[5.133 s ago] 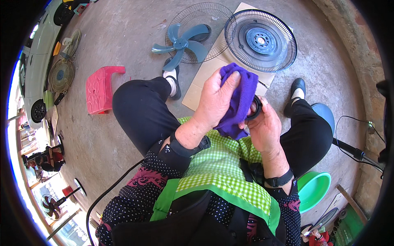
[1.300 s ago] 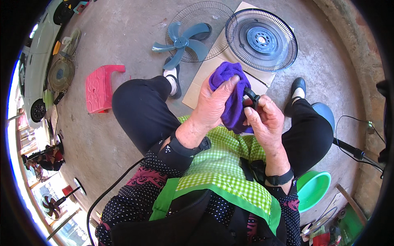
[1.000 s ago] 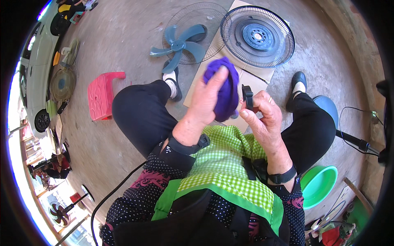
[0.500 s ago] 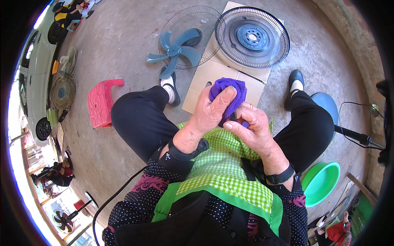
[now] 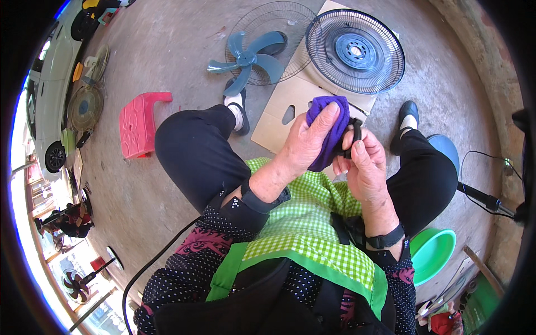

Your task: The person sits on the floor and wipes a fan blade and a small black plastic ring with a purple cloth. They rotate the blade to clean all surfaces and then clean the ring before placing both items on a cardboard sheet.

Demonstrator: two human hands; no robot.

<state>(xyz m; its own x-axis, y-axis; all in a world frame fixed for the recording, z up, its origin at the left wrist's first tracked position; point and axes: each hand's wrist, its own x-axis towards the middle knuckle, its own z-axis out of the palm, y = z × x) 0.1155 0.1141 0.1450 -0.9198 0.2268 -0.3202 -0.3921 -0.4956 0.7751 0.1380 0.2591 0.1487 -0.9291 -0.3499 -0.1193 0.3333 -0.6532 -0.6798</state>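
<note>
My left hand (image 5: 301,142) grips a folded purple cloth (image 5: 336,137), its thumb lying along the top. Close beside it, the fingers of my right hand (image 5: 365,170) pinch a small black curved part (image 5: 356,130). The cloth presses against that part's left side and hides some of it, so its exact kind is unclear. Both hands are above my lap, over a green checked apron (image 5: 290,223). Beyond them, a round dark fan grille (image 5: 353,51) rests on flattened cardboard (image 5: 272,125). To its left lies a blue fan blade (image 5: 245,58) with a thin wire guard (image 5: 301,10).
A pink plastic stool (image 5: 137,125) stands left of my knee. At my right are a green basin (image 5: 430,259), a round blue-grey disc (image 5: 445,148) and a black pole (image 5: 480,196). Along the far left are a parked car (image 5: 58,78) and several fans.
Both hands have shifted a little rightward in the picture. The cloth is turned more upright, and more of the black part now shows between the hands. The whole view has tilted slightly.
</note>
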